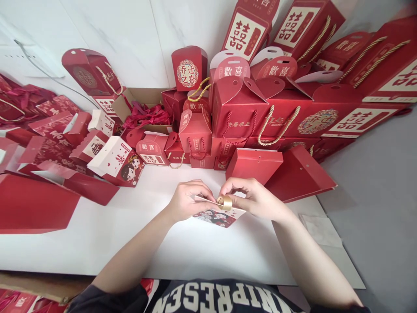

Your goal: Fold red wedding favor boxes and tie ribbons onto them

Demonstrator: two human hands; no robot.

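Both hands meet over the middle of the white sheet [137, 234]. My left hand [187, 201] pinches the left edge of a flat, unfolded small box [216, 216], white with a cartoon couple printed in red. My right hand [256, 198] holds the box's right side, its fingers closed round a small gold ribbon piece [225, 202] that sits on top of the card. The box is tilted slightly, just above the sheet.
Stacks of red gift boxes and bags with rope handles [280, 126] crowd the back and right. Folded red boxes [65, 148] lie at left, a cardboard box of red ribbons [146, 114] behind. Flat red cards [298, 174] lie right of my hands. Grey floor [384, 208] at right.
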